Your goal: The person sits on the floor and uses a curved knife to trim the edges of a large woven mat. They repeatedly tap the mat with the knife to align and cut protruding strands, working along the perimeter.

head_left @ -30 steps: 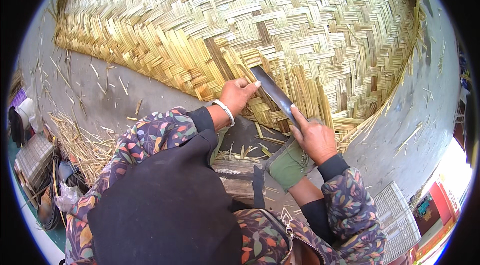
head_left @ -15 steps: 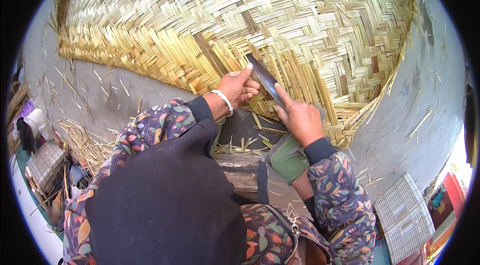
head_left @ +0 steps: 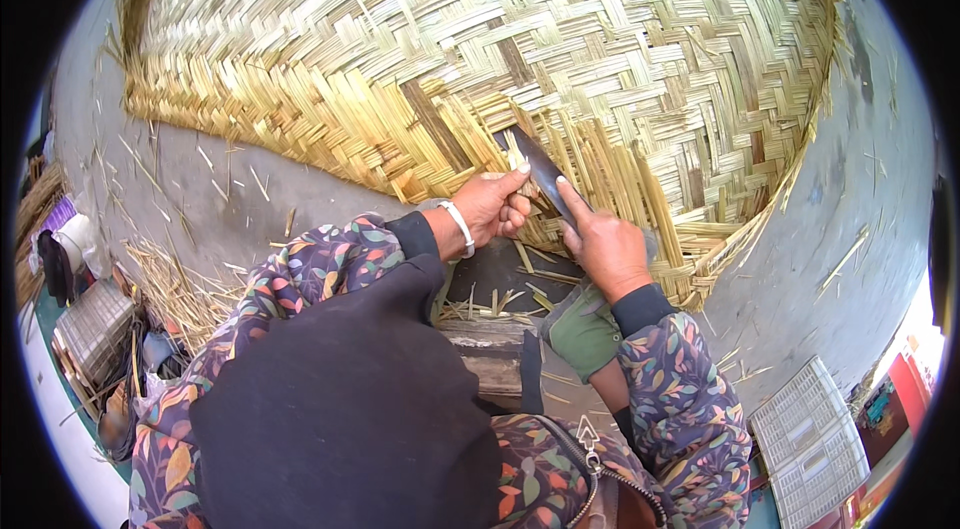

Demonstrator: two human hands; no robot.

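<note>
Right hand [head_left: 605,247] grips dark blade [head_left: 540,172] (forefinger along it); left hand [head_left: 492,209] pinches strips at woven mat [head_left: 450,39] edge.

1. We note a grey concrete floor [head_left: 240,194] carrying everything.
2. A large woven bamboo mat [head_left: 480,39] lies flat on it, filling the upper view.
3. Loose bamboo slivers [head_left: 175,279] lie scattered left of the mat's edge.
4. A white slatted crate [head_left: 810,444] sits at lower right.

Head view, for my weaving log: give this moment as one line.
left hand: on loose strips at edge of woven straw-coloured bamboo mat | right hand: grips dark flat-bladed knife | blade: against the strips
</note>
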